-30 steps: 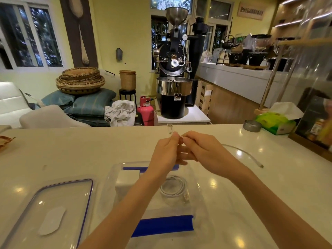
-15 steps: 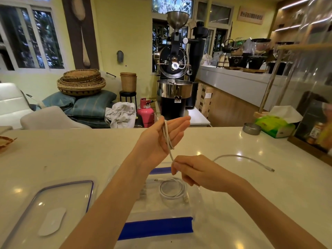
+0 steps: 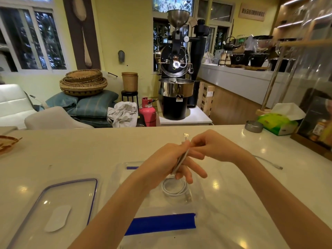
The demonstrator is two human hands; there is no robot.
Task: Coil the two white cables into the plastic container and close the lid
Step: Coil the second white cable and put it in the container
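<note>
Since half a sec ago, left hand [image 3: 167, 160] has dropped and turned palm-down, fingers spread, second white cable [image 3: 180, 159] looped across them. Right hand [image 3: 215, 150], just beside, pinches the cable nr its plug. First cable [image 3: 177, 190] lies coiled in container [image 3: 199, 178] below. Step: winding cable 2; next needs loose tail drawn in.

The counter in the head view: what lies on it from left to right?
Woven tray → lid → container with a coiled cable inside → loose cable end, trailing from the cable being wound on the left hand → metal dish → tissue box.
</note>
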